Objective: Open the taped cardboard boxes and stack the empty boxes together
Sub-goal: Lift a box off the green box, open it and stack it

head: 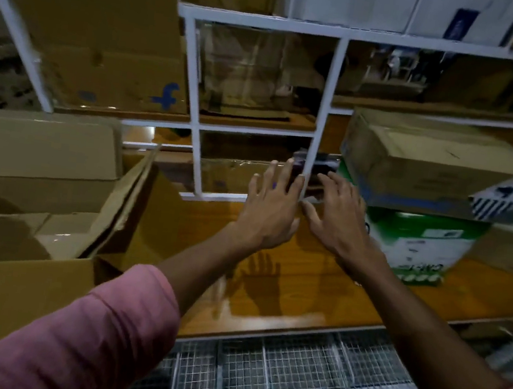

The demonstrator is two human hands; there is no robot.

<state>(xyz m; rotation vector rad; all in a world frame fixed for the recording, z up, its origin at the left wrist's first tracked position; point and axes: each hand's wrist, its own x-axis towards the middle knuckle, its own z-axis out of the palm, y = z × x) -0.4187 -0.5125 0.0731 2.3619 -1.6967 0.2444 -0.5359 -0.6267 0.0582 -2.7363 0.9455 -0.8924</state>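
Two stacked boxes [427,189], brown atop green-white.

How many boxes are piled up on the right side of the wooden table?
2: a brown cardboard box lies tilted on top of a green-and-white box. More may be hidden behind.

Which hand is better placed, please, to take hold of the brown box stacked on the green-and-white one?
Probably the right hand: it hovers open beside the stack, nearest the brown cardboard box atop the green-and-white carton.
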